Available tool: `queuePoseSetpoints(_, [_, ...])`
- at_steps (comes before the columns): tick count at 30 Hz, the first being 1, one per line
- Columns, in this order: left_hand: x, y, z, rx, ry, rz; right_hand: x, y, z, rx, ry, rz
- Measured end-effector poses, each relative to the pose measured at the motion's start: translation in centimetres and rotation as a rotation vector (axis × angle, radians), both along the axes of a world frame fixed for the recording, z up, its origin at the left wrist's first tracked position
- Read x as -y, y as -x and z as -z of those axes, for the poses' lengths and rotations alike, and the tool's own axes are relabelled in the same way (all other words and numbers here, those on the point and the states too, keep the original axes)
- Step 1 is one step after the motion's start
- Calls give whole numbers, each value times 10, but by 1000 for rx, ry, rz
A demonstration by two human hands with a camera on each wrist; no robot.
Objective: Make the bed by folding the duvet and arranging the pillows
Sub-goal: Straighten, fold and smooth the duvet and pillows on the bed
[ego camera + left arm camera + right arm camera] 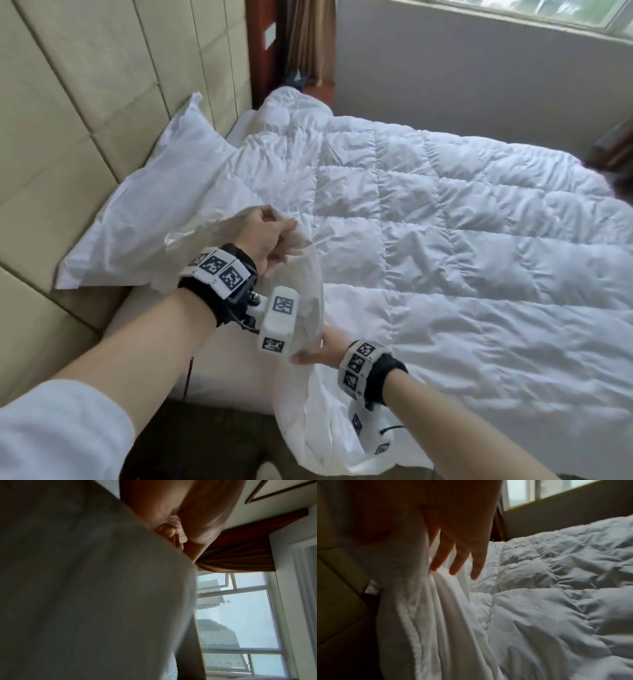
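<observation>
A white quilted duvet (445,240) lies spread over the bed. A white pillow (164,205) leans at the head end on the left. My left hand (274,233) grips the duvet's near corner and holds it raised above the mattress; in the left wrist view its curled fingers (168,530) pinch the fabric (85,588). Below it, my right hand (318,353) reaches into the hanging fold (436,615). Its fingers (460,561) are straight and spread, touching the cloth, and the thumb is veiled behind the fabric.
A beige padded headboard (68,120) runs along the left. The bare mattress (222,359) shows beneath the lifted corner, with dark floor (205,438) at the near side. A window (548,13) and brown curtain (308,34) stand beyond the bed.
</observation>
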State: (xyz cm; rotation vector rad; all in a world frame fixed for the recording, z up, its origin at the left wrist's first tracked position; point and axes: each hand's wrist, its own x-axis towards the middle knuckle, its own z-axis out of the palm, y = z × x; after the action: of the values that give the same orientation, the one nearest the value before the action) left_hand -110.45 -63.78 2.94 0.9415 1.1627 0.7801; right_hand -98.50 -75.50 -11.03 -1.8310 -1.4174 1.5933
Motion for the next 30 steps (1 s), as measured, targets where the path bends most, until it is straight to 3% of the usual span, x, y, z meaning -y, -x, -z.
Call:
queuePoseSetpoints(3, [24,-9,8,-11,-20,59,6,-2,1,109,-124,296])
queuePoseSetpoints(5, [37,-12,15,-207,-228,116,15,-14,-10,60,-193,502])
queuePoseSetpoints(7, [51,-8,14,-479,-501,231,26,-29,-27,-13,-287,597])
queuePoseSetpoints(9, [70,-4,10,-756,-777,302,37,-40,-48,4,-382,504])
queuePoseSetpoints(12, [89,-3,17,-936,-1226,436,49,-56,-68,171,-412,299])
queuePoseSetpoints(13, [93,-5,19,-1007,-1272,584,52,-63,-73,187,-422,291])
queuePoseSetpoints(15, [97,-13,24,-1160,-1194,891,59,-76,-84,165,-461,301])
queuePoseSetpoints(17, [102,-23,27,-1247,-1109,1027,66,-82,-93,90,-482,288])
queuePoseSetpoints(19, [108,-29,28,-1213,-1125,969,71,-86,-97,79,-474,266])
queuePoseSetpoints(22, [111,-31,23,-876,-983,707,85,-101,-81,17,-383,332])
queuePoseSetpoints(24, [106,-32,15,-690,-910,564,99,-108,-51,-21,-255,350])
queuePoseSetpoints(28, [96,-28,-22,-481,-854,358,121,-87,30,85,-76,104])
queuePoseSetpoints(30, [87,-21,-40,-310,-815,269,123,-75,49,213,-18,172])
